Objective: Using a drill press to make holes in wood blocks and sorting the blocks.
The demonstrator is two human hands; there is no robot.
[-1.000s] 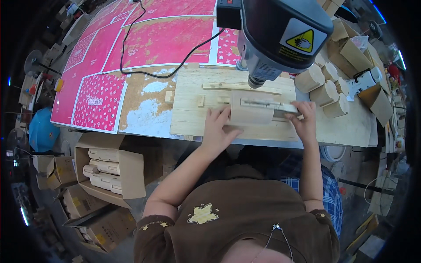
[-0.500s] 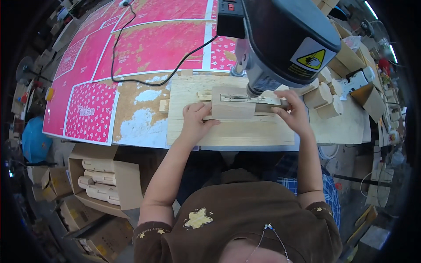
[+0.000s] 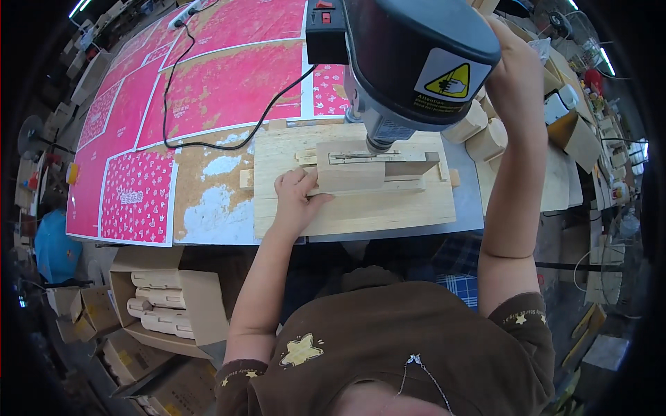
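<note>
Leaving the curled left hand [image 3: 297,202] holding the block [image 3: 350,177], the right hand [image 3: 515,69], grip hidden, flanks the drill [image 3: 420,59].

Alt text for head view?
A person's left hand touches the left end of a slotted wooden block under a drill press; the right hand is at the machine's right side, fingertips hidden. Pink sheets lie upper left; an open box of wooden pieces stands lower left.
</note>
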